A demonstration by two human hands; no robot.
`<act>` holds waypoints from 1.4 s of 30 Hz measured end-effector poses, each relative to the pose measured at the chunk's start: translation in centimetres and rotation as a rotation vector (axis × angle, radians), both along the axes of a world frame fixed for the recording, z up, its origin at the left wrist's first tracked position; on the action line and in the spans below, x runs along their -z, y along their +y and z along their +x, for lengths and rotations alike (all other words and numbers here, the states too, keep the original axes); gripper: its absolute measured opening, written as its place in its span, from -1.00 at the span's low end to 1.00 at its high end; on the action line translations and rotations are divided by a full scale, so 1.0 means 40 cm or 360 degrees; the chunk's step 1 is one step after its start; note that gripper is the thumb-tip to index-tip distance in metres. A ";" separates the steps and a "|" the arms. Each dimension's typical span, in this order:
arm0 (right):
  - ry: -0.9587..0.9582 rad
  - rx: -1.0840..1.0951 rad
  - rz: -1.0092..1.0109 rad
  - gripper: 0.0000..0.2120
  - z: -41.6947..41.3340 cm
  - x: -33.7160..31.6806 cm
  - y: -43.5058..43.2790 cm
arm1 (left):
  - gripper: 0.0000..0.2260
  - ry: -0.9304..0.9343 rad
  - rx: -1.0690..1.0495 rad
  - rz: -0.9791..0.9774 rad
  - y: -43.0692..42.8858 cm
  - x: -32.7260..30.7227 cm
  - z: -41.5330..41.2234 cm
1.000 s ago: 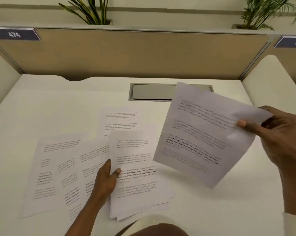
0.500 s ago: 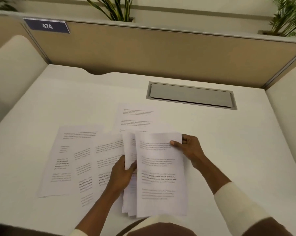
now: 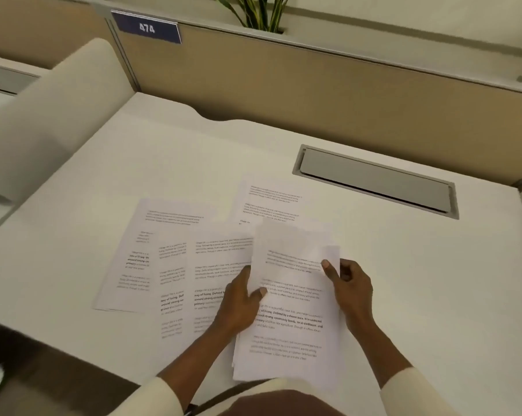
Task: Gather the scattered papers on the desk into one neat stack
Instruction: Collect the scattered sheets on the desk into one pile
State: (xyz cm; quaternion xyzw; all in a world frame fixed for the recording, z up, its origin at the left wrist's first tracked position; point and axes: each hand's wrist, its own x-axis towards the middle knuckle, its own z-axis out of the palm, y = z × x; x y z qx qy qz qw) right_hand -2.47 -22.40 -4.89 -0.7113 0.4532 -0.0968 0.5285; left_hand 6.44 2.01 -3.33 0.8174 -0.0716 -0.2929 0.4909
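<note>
A small stack of printed sheets [image 3: 286,334] lies at the desk's near edge. My left hand [image 3: 238,304] grips its left edge, thumb on top. My right hand [image 3: 348,283] pinches its upper right corner, thumb on the top sheet. To the left, three loose printed sheets overlap on the white desk [image 3: 419,280]: a far-left sheet [image 3: 139,253], a middle sheet [image 3: 171,283] and one sheet [image 3: 217,265] partly under my left hand. Another loose sheet [image 3: 271,199] lies behind the stack, its lower part covered.
A grey cable hatch [image 3: 377,181] is set into the desk at the back right. A tan partition [image 3: 314,88] with a "474" label [image 3: 147,27] runs along the back, a plant [image 3: 256,13] above it. A cream side panel [image 3: 52,115] stands at the left.
The sheet my right hand held up a second ago now lies on the stack. Both hands hold the stack's edges. My view has swung left.
</note>
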 end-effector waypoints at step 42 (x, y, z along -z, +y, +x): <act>0.0697 -0.0317 -0.0160 -0.37 0.147 -0.103 0.385 | -0.33 0.0114 -0.0367 0.1081 0.180 -0.088 0.117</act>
